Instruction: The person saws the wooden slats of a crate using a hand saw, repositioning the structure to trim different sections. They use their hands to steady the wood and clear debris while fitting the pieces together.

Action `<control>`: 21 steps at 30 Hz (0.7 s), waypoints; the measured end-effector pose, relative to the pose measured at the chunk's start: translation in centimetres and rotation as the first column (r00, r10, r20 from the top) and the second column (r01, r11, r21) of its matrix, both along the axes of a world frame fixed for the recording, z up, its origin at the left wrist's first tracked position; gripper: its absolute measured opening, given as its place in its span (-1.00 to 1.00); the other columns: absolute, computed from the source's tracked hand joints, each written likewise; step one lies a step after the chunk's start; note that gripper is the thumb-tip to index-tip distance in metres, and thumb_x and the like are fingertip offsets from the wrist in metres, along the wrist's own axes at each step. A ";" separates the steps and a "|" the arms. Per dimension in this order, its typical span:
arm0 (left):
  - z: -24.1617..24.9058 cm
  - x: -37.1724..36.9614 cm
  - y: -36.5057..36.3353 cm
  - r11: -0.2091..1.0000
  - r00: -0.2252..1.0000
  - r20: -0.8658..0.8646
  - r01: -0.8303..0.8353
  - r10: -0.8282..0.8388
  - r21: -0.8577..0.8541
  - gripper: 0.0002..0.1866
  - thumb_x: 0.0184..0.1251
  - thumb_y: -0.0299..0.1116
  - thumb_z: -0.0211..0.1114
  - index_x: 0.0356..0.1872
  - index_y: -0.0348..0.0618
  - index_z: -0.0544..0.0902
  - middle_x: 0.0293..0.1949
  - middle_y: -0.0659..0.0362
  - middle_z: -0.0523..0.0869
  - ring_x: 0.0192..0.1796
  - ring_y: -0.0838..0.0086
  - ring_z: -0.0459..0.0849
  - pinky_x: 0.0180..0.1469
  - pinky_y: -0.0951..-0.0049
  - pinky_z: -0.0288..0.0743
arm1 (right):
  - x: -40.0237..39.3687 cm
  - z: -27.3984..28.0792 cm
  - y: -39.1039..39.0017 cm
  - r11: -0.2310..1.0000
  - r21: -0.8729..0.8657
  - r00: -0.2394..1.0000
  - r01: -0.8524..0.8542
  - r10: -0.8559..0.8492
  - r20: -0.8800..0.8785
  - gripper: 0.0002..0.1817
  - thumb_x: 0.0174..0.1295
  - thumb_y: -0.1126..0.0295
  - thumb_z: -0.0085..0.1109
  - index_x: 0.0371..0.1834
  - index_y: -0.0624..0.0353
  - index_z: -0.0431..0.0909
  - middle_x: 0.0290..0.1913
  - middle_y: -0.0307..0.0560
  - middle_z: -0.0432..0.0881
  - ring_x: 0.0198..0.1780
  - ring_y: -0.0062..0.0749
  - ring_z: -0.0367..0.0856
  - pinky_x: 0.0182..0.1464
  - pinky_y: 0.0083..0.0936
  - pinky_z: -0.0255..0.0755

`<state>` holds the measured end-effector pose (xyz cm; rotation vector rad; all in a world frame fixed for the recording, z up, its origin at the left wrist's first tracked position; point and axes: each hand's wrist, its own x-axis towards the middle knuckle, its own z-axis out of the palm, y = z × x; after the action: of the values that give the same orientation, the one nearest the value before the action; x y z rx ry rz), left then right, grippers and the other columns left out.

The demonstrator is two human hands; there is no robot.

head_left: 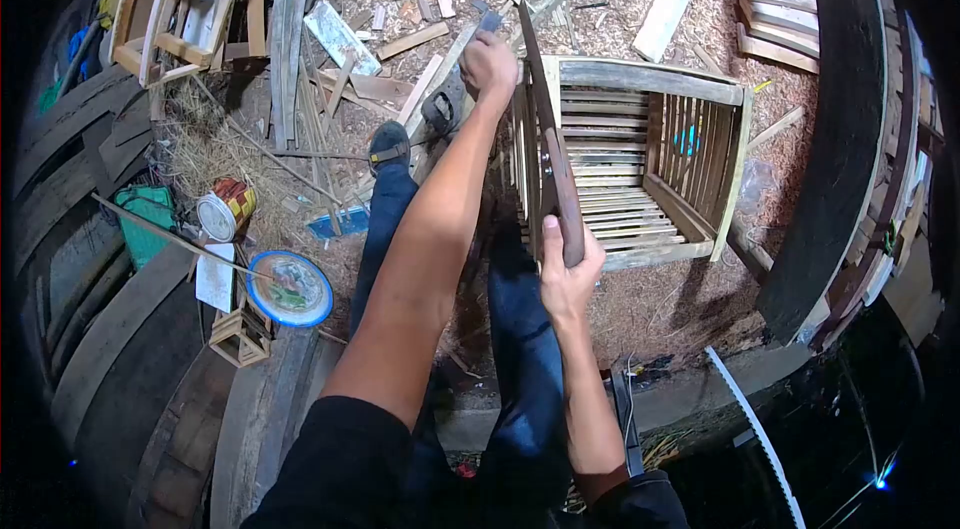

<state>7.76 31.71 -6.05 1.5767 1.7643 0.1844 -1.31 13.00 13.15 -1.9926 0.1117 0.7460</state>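
My right hand [570, 274] is wrapped around the brown wooden handle of a machete [566, 199]. Its long dark blade points up and away, passing along the left edge of a slatted wooden crate [640, 69]. Farther forward, my left hand [490, 66] is closed in a fist to the left of the blade's far end. A small blue-grey piece shows just beyond its fingers; whether the hand holds it, and what it is, I cannot make out. Both my feet are partly seen, one in a dark sandal [388, 145].
Wood strips and boards [340, 37] litter the shavings-covered ground. A curved wooden frame [185, 4] stands far left. Nearer are a paint can [217, 217] and a blue-rimmed round tray [326, 301]. A toothed saw blade [755, 424] lies lower right, and stacked planks [780, 14] sit far right.
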 end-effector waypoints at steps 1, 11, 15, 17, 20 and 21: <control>0.0 0.0 -0.1 1.000 1.000 0.016 0.004 -0.004 0.003 -0.36 0.45 -0.03 -0.13 -0.53 -0.45 0.65 -0.48 -0.31 0.66 -0.26 -0.09 0.70 -0.19 0.03 0.48 | 0.2 0.4 0.3 0.999 0.003 0.999 0.036 -0.036 -0.004 -0.72 0.30 0.32 0.20 -0.41 0.37 0.55 -0.64 -0.22 0.39 -0.54 -0.65 0.27 -0.49 -0.54 0.25; 0.3 -0.1 -0.2 0.997 0.997 -0.046 0.070 -0.069 0.030 -0.39 0.43 -0.14 -0.14 -0.55 -0.52 0.64 -0.45 -0.34 0.64 -0.27 -0.23 0.65 -0.12 -0.08 0.47 | 0.5 3.2 4.2 0.992 -0.122 0.996 0.013 -0.002 0.091 -0.84 0.21 0.44 0.21 -0.43 0.33 0.57 -0.70 -0.12 0.43 -0.62 -0.61 0.45 -0.53 -0.49 0.33; 0.1 0.4 0.1 0.995 0.995 -0.063 0.086 -0.082 0.057 -0.40 0.43 -0.15 -0.14 -0.54 -0.51 0.64 -0.46 -0.35 0.64 -0.28 -0.25 0.65 -0.13 -0.08 0.47 | -0.6 1.8 3.0 0.997 -0.071 0.998 0.017 -0.012 0.062 -0.84 0.23 0.44 0.21 -0.37 0.35 0.60 -0.66 -0.17 0.44 -0.57 -0.64 0.41 -0.50 -0.52 0.32; -1.0 0.2 -0.1 0.989 0.993 -0.053 0.111 -0.106 0.102 -0.41 0.43 -0.16 -0.14 -0.54 -0.51 0.64 -0.46 -0.35 0.63 -0.28 -0.25 0.64 -0.14 -0.08 0.46 | -2.6 3.3 1.2 0.998 -0.034 0.994 0.059 -0.055 0.094 -0.87 0.22 0.48 0.20 -0.33 0.37 0.60 -0.63 -0.21 0.46 -0.51 -0.66 0.43 -0.45 -0.55 0.35; 0.4 0.1 0.3 0.984 0.990 -0.028 0.140 -0.138 0.105 -0.41 0.42 -0.16 -0.13 -0.54 -0.51 0.64 -0.47 -0.37 0.62 -0.28 -0.26 0.64 -0.14 -0.09 0.45 | -4.2 1.1 0.0 0.999 -0.025 0.985 0.031 -0.026 0.171 -0.88 0.20 0.48 0.19 -0.35 0.36 0.59 -0.63 -0.20 0.48 -0.53 -0.65 0.45 -0.44 -0.54 0.37; 0.8 -0.4 -0.4 0.987 0.988 -0.011 0.153 -0.153 0.057 -0.41 0.42 -0.16 -0.12 -0.55 -0.52 0.63 -0.47 -0.38 0.61 -0.28 -0.26 0.63 -0.14 -0.09 0.45 | -3.7 -0.8 0.7 1.000 -0.017 0.985 -0.015 0.018 0.174 -0.87 0.20 0.47 0.19 -0.37 0.35 0.59 -0.64 -0.20 0.49 -0.54 -0.65 0.44 -0.45 -0.54 0.36</control>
<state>7.34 31.34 -5.25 1.7481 1.6469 0.1567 -5.01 13.66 12.36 -2.0663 -0.0020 0.5797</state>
